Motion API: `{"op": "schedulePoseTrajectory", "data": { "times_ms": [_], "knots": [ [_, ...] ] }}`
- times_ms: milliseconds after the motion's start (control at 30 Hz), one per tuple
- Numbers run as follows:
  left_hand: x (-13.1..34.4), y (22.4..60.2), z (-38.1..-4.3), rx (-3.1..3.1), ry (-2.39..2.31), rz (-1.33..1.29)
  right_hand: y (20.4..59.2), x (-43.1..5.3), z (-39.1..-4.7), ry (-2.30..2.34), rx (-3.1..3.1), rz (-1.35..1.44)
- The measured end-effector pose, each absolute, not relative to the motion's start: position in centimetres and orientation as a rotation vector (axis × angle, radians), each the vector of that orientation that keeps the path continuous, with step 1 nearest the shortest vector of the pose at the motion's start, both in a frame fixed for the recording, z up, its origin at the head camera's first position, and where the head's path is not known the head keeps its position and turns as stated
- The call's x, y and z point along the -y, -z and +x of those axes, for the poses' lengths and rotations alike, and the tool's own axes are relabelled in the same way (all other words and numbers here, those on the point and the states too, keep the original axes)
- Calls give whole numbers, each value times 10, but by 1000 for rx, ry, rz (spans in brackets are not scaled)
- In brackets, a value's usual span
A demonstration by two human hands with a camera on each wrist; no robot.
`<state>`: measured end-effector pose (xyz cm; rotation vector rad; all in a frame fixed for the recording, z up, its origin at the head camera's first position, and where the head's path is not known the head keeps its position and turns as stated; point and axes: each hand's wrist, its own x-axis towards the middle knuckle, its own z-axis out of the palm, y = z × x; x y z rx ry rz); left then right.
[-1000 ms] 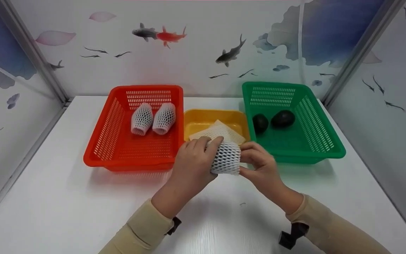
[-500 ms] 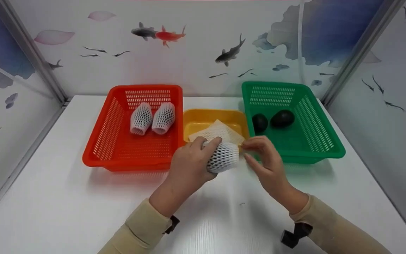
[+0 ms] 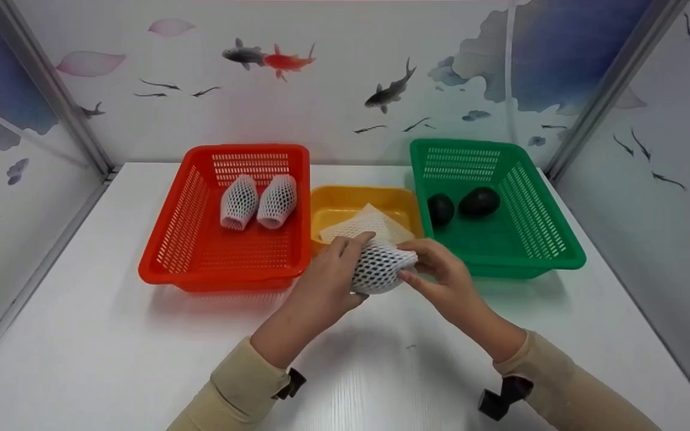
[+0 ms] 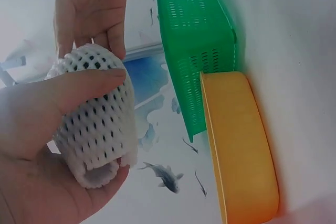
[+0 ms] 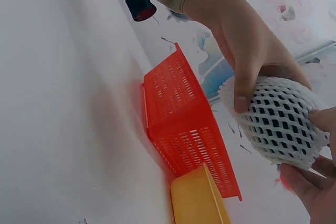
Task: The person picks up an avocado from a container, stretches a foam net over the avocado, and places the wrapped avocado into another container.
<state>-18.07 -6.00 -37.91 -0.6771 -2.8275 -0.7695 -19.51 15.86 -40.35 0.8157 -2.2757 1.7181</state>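
My left hand [image 3: 327, 278] grips a white foam net sleeve [image 3: 378, 269] with a dark fruit inside, held over the table in front of the yellow tray. Dark skin shows through the mesh in the right wrist view, where the sleeve [image 5: 281, 121] bulges round it. My right hand [image 3: 447, 278] pinches the sleeve's right end between thumb and fingers. In the left wrist view, my left thumb lies across the sleeve [image 4: 97, 124], and its rolled end opens toward the camera. Two dark avocado-like fruits [image 3: 480, 202] lie in the green basket [image 3: 501, 261].
At left stands a red basket [image 3: 225, 276] holding two fruits in net sleeves [image 3: 277, 202]. Between the baskets, the yellow tray [image 3: 339, 194] holds flat foam nets [image 3: 369, 220]. A small scrap [image 3: 411, 346] lies on the white table [image 3: 141, 359]. Printed walls enclose the back and sides.
My right hand came away from the sleeve's right end, then took hold of it again. That end has gone from wide to narrow. My left hand has kept its grip.
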Motion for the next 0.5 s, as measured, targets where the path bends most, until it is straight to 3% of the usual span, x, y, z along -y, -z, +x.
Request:
{"op": "schedulePoseTrajectory", "data": {
  "times_ms": [200, 500],
  "knots": [
    [66, 374, -182, 2750, 1041, -648, 408, -166, -198, -1837, 2308, 693],
    [70, 374, -184, 2601, 1493, -609, 412, -166, -200, -1936, 2301, 747]
  ]
}}
